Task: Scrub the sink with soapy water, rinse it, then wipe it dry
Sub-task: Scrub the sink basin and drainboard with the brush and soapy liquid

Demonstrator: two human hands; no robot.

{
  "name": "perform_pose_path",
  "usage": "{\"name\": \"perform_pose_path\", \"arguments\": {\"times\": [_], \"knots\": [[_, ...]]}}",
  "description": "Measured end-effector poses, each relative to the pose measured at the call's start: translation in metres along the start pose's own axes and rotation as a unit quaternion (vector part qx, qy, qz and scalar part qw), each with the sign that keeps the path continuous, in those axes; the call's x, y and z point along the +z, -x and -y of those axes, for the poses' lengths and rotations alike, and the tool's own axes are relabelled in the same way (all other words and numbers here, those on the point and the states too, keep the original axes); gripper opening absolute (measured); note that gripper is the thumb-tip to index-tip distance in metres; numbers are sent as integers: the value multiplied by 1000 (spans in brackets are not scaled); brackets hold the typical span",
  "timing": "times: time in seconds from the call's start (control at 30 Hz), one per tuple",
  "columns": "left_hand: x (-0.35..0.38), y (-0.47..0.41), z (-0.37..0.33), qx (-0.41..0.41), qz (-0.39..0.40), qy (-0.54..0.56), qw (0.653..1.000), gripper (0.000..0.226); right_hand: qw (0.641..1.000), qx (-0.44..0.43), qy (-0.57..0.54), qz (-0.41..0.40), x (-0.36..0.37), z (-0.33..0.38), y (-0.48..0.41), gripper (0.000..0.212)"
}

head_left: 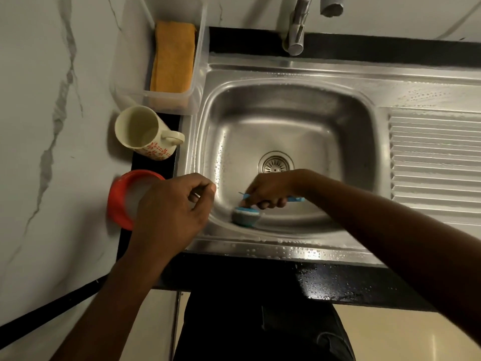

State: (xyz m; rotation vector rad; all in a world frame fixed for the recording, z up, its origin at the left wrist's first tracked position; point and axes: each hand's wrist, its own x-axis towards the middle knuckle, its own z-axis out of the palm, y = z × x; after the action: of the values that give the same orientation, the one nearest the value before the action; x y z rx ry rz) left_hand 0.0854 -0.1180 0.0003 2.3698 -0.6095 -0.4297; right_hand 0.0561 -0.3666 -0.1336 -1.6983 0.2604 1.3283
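Observation:
The steel sink (291, 82) is wet, with droplets on its rim and left wall. My right hand (268, 190) reaches into the basin and grips the blue handle of a scrub brush (246, 216). The brush's round grey-and-blue head presses on the basin floor at the near left corner. My left hand (171, 207) hovers over the sink's left rim with its fingers curled in, and I make out nothing held in it. Under that hand sits a red bowl (117, 204) of cloudy soapy water. An orange cloth (173, 56) lies in a clear plastic tub (197, 97).
A cream mug (145, 131) with red flowers stands on the black counter left of the sink. The tap (296, 29) rises behind the basin, the drain (276, 162) sits mid-basin, and a ribbed drainboard (437, 157) lies to the right. The front counter edge (338, 285) is wet.

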Motion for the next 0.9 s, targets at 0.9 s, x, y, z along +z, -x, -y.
{"name": "perform_pose_path", "arguments": {"times": [0.9], "knots": [[6, -13, -3, -5, 0, -18, 1000, 13, 958, 153, 231, -67, -19, -116, -2, 34]]}}
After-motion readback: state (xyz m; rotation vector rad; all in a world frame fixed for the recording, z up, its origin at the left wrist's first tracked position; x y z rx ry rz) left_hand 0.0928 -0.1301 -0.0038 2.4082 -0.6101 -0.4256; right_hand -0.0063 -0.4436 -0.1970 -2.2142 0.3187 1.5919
